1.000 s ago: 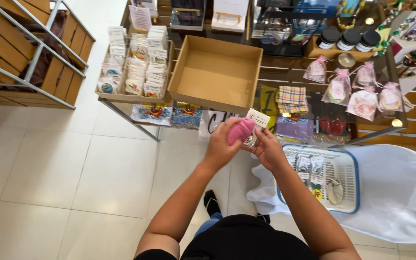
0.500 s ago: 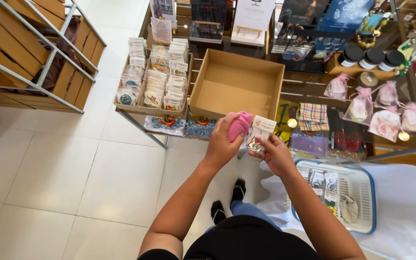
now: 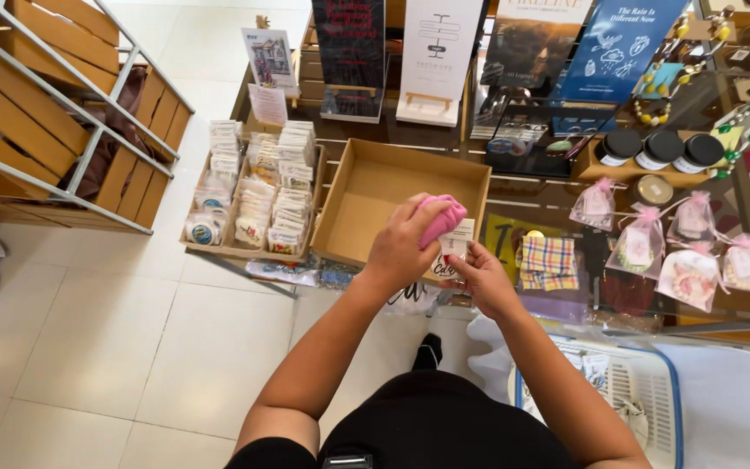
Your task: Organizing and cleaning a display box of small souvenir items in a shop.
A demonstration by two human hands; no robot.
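The left hand [image 3: 403,246] is clenched around a pink pouch [image 3: 443,217], its grip grasping the cloth from above so that only the pouch's rounded top shows past the fingers. The right hand [image 3: 481,276] pinches a small white tag [image 3: 457,241] that hangs just under the pouch, thumb and fingertips closed on the tag's lower edge. Both hands meet over the near rim of an open cardboard box [image 3: 366,208], which stands on a glass-topped surface [image 3: 557,204]. The pouch is held in the air above that rim, not resting on anything. Left of the box a shallow tray [image 3: 252,254] holds rows of small packets. Right of the hands lies a folded plaid cloth [image 3: 549,261], and beyond it several sheer gift bags [image 3: 640,243] with pink ribbons. Three dark-lidded jars [image 3: 660,149] stand farther back, with upright printed cards behind the box. Low at right, a white slotted basket [image 3: 644,408] with a blue rim sits beside the person's right forearm. A wooden rack [image 3: 36,113] stands on the tiled floor at left.
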